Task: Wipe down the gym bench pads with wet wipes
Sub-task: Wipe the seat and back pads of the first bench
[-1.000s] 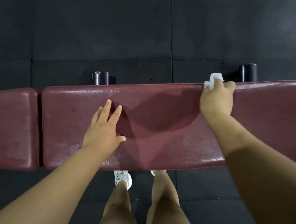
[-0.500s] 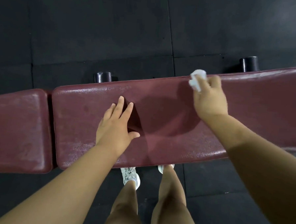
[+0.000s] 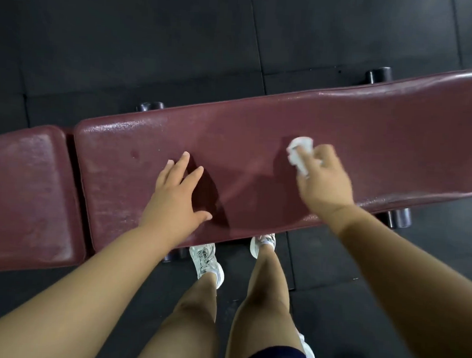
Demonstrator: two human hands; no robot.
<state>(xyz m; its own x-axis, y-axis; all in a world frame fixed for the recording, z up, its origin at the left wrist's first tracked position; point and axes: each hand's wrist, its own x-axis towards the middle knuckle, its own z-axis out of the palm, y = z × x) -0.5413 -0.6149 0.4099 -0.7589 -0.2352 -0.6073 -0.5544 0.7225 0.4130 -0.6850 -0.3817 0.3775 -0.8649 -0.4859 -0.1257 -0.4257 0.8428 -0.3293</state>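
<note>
Fingers of the right hand are curled round a bunched white wet wipe, which is pressed onto the top of the long maroon pad, about midway between its far and near edges. A second ago the wipe was held at the far edge of this pad, and half a second ago it was still near that edge; it has since been drawn back toward the person and onto the middle of the surface. The hand and wipe are smeared by motion, so the stroke is judged to be under way. The left hand has been kept where it was, laid flat on the same pad with its fingers straight and spread, well apart from the wipe, and nothing is held in it. A darker patch is seen between the two hands; it is perhaps only shadow rather than wetness, since the light is poor. The far edge is thus judged to be done, and the central band is now being covered. The short pad at the left is touched by neither hand and is probably left for later.
</note>
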